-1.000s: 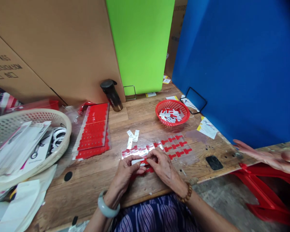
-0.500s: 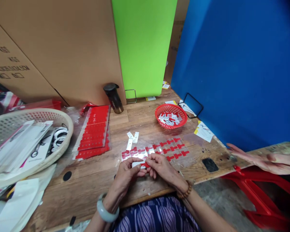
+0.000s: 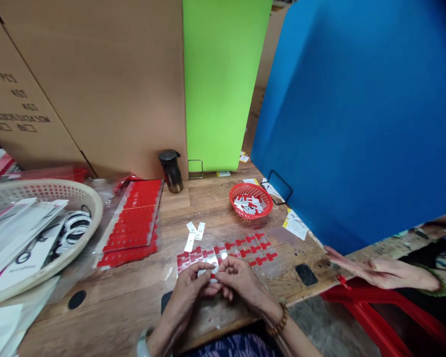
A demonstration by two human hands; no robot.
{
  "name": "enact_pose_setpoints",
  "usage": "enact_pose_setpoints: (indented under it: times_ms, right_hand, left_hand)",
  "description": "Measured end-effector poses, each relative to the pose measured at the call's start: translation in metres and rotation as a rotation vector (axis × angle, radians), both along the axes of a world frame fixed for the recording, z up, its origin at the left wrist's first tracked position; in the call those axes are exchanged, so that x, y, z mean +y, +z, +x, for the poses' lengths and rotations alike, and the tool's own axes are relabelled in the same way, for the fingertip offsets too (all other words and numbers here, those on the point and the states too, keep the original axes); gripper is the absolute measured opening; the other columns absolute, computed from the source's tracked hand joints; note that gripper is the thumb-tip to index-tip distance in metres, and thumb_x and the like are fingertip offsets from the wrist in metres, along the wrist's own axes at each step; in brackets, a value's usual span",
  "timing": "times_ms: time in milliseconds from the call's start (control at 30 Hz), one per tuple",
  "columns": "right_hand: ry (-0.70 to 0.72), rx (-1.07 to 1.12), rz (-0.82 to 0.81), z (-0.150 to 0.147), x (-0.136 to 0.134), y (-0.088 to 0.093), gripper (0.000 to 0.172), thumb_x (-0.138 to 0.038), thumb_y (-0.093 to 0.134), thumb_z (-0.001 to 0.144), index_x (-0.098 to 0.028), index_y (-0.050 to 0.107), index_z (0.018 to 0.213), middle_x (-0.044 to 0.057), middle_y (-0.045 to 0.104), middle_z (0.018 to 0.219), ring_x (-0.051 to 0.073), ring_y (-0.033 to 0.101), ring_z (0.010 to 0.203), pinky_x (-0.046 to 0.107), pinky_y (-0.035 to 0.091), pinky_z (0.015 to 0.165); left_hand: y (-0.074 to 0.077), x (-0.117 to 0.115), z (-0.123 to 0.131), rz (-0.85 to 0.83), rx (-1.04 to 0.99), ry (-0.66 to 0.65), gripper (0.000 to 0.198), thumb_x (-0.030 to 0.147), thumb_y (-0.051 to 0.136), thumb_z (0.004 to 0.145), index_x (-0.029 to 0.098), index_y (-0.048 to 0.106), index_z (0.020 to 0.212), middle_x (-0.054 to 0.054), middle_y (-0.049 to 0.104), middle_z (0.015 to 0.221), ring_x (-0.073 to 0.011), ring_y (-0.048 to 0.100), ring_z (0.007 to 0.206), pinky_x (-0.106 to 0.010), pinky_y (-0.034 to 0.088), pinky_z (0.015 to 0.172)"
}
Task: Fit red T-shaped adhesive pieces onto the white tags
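My left hand (image 3: 193,285) pinches a small white card (image 3: 212,273), mostly covered by the fingers. Fingers of my right hand (image 3: 238,277) are closed at the card's right end, close against the left fingertips. Just beyond both hands lies a clear sheet with rows of red T-shaped stickers (image 3: 258,243). A few loose white cards (image 3: 195,236) rest past its left end. Farther back, a red basket (image 3: 250,187) holds many white cards with red pieces on them.
Red sticker sheets (image 3: 132,218) and a cream basket (image 3: 96,203) of cards are at left. A black tumbler (image 3: 171,171) stands by the cardboard. Another person's hand (image 3: 386,272) is at right, near a blue panel (image 3: 357,124) and a red stool (image 3: 375,297).
The view has tilted up and shifted, so the table sits lower. The red on the held card no longer shows between my fingers. More of the other person's arm is visible.
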State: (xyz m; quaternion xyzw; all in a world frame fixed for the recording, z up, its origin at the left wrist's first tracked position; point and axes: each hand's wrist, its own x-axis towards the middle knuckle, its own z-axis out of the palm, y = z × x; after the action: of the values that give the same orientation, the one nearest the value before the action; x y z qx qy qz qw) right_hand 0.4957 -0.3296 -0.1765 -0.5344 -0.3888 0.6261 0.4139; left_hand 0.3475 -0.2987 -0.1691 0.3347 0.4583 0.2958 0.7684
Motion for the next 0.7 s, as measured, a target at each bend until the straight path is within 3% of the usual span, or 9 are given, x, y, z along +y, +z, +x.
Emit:
enact_pose_setpoints:
  times_ms: [133,233,300,400,500,533,600,700]
  right_hand:
    - [-0.003,-0.014,0.007,0.015,0.007,0.008,0.034,-0.044,0.071,0.065,-0.018,0.05,0.072,-0.006,0.056,0.049,0.007,0.048,0.038,0.018,0.036,0.039]
    - [-0.217,-0.172,0.125,0.046,0.028,0.021,0.035,-0.049,0.065,0.069,-0.018,0.052,0.075,-0.003,0.058,0.053,0.01,0.051,0.042,0.021,0.04,0.042]
    - [-0.408,-0.418,0.243,0.073,0.046,0.03,0.037,-0.053,0.058,0.073,-0.017,0.055,0.079,0.002,0.063,0.064,0.014,0.057,0.051,0.027,0.047,0.05]
    - [-0.576,-0.571,0.289,0.112,0.071,0.038,0.037,-0.047,0.059,0.073,-0.016,0.06,0.091,0.012,0.065,0.095,0.025,0.06,0.091,0.038,0.049,0.076]
    - [-0.722,-0.662,0.292,0.139,0.088,0.035,0.043,-0.04,0.064,0.068,-0.014,0.057,0.103,0.019,0.053,0.123,0.033,0.038,0.124,0.046,0.038,0.094]
    - [-0.752,-0.673,0.278,0.145,0.091,0.031,0.046,-0.038,0.065,0.068,-0.014,0.056,0.105,0.02,0.051,0.126,0.034,0.035,0.126,0.047,0.037,0.095]
    - [-0.76,-0.658,0.23,0.152,0.097,0.024,0.044,-0.036,0.067,0.067,-0.014,0.056,0.105,0.02,0.056,0.118,0.034,0.044,0.119,0.047,0.042,0.089]
    - [-0.672,-0.575,0.158,0.151,0.102,0.017,0.026,-0.034,0.065,0.073,-0.016,0.061,0.092,0.014,0.067,0.092,0.028,0.062,0.089,0.04,0.051,0.068]
  left_hand:
    - [-0.009,0.002,0.001,0.106,0.033,0.111,0.052,0.039,0.078,0.06,0.012,0.057,0.099,-0.002,0.067,0.06,-0.0139,0.065,0.054,-0.022,0.052,0.056]
    - [-0.018,0.003,-0.004,0.248,0.117,0.2,0.051,0.044,0.074,0.063,0.013,0.058,0.101,-0.003,0.067,0.069,-0.0162,0.066,0.061,-0.028,0.054,0.062]
    - [-0.025,0.002,-0.01,0.359,0.233,0.224,0.045,0.043,0.072,0.066,0.014,0.061,0.099,-0.006,0.069,0.079,-0.0195,0.067,0.073,-0.031,0.054,0.071]
    - [-0.034,-0.005,-0.017,0.528,0.393,0.231,0.036,0.037,0.068,0.071,0.016,0.064,0.1,-0.01,0.068,0.101,-0.0231,0.065,0.092,-0.034,0.05,0.084]
    - [-0.041,-0.012,-0.019,0.634,0.453,0.197,0.031,0.033,0.064,0.074,0.019,0.065,0.102,-0.01,0.066,0.109,-0.0242,0.064,0.098,-0.036,0.047,0.09]
    - [-0.043,-0.013,-0.018,0.652,0.458,0.187,0.03,0.033,0.064,0.074,0.019,0.066,0.101,-0.01,0.066,0.108,-0.0244,0.063,0.098,-0.036,0.047,0.091]
    - [-0.048,-0.013,-0.017,0.675,0.472,0.195,0.027,0.032,0.063,0.075,0.02,0.067,0.098,-0.011,0.067,0.105,-0.0251,0.063,0.096,-0.037,0.047,0.09]
    - [-0.055,-0.012,-0.015,0.7,0.494,0.231,0.025,0.031,0.059,0.077,0.02,0.067,0.097,-0.011,0.067,0.1,-0.0253,0.063,0.093,-0.037,0.048,0.086]
